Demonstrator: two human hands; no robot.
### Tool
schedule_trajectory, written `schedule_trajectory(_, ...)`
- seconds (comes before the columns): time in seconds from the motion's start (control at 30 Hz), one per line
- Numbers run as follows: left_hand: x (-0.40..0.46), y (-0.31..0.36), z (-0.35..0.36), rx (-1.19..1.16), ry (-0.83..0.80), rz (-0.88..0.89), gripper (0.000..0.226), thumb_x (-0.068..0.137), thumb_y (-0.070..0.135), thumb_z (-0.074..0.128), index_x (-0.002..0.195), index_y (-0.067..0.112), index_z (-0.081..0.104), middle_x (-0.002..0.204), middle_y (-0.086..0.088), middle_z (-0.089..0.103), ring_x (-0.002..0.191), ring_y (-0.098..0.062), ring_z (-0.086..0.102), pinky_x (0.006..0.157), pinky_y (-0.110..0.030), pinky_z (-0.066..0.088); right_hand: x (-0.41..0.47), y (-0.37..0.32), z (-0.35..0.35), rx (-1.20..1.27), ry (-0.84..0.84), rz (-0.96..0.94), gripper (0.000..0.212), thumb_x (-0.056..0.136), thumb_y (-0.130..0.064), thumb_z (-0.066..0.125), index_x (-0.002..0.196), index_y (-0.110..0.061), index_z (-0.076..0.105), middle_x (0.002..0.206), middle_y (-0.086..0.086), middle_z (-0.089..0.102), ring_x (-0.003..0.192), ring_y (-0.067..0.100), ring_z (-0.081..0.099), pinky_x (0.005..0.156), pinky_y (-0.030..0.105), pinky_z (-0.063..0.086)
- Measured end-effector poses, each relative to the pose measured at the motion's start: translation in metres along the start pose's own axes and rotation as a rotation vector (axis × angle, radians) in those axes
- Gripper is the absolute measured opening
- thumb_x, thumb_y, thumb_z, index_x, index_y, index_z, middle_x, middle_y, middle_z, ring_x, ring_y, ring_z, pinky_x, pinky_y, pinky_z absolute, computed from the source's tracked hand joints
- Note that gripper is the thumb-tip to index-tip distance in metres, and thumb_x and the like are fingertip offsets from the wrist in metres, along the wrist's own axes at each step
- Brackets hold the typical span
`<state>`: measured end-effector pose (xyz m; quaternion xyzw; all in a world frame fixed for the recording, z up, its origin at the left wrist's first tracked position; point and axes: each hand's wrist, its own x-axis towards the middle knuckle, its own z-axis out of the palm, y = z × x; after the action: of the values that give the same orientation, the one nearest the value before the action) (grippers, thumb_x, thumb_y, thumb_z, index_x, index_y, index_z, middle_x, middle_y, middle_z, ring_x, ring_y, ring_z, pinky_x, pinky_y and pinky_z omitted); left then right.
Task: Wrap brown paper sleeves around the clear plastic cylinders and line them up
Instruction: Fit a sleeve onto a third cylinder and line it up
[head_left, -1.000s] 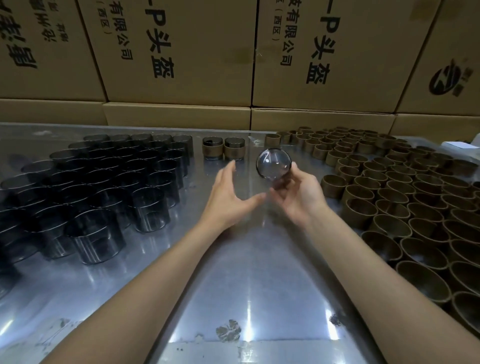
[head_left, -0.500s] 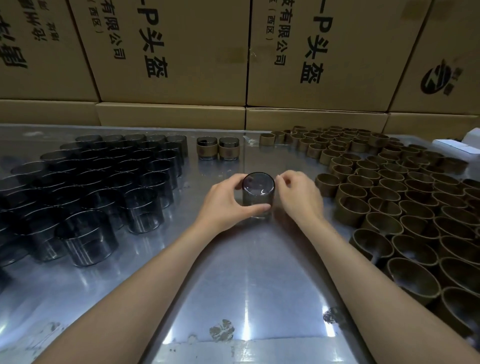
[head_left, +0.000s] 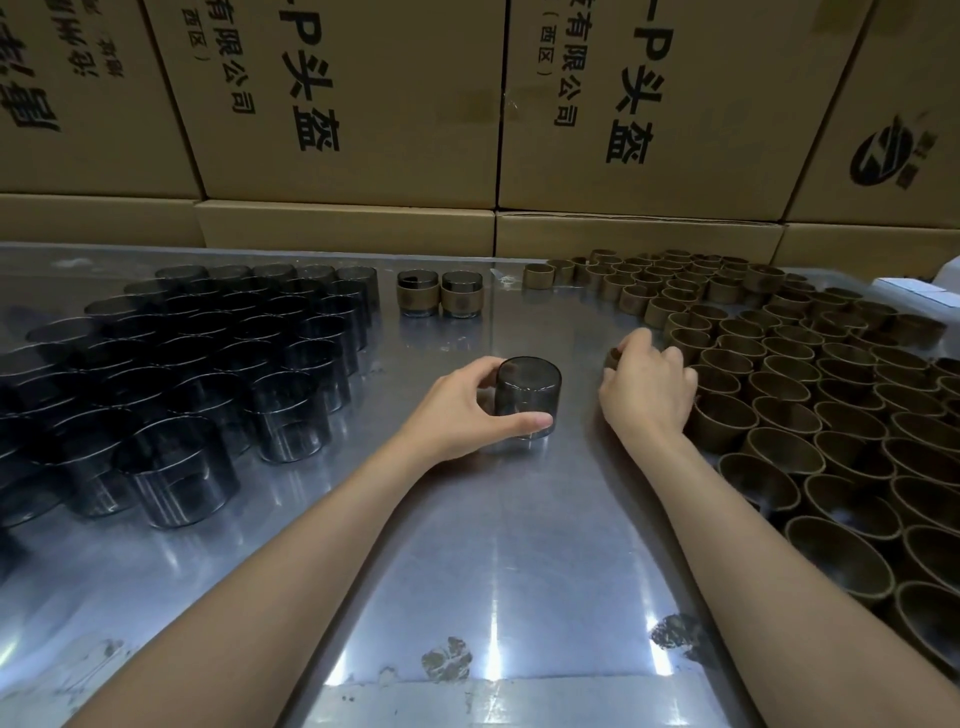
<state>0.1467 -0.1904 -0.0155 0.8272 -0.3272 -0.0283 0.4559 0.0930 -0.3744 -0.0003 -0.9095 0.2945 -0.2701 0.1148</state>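
A smoky clear plastic cylinder (head_left: 529, 395) stands upright on the shiny metal table (head_left: 467, 571), and my left hand (head_left: 462, 410) grips it from the left, thumb across its front. To its right, my right hand (head_left: 647, 387) curls over a brown paper sleeve (head_left: 613, 357) at the near edge of the sleeve field; most of that sleeve is hidden under the fingers. Two wrapped cylinders (head_left: 440, 293) stand side by side at the back centre.
Several bare dark cylinders (head_left: 208, 364) crowd the left of the table. Several brown sleeves (head_left: 805, 389) fill the right side. Stacked cardboard boxes (head_left: 363, 104) wall off the back. A white object (head_left: 930, 296) sits at the far right edge.
The cylinder, held up in the air a second ago, now stands on the table. My right hand has left it and moved right onto a sleeve. My left hand keeps its hold.
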Motion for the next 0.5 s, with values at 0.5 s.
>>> schedule_trajectory(0.5, -0.001, 0.019, 0.000, -0.079, 0.245, 0.207, 0.055, 0.093, 0.055, 0.042, 0.137, 0.021, 0.047, 0.125, 0.012, 0.056, 0.118, -0.001, 0.050, 0.100, -0.021, 0.038, -0.008, -0.046, -0.053, 1.324, -0.284, 0.050, 0.019, 0.095, -0.012, 0.051, 0.089, -0.014, 0.069, 0.072, -0.003, 0.060, 0.060, 0.003, 0.054, 0.055, 0.014, 0.045)
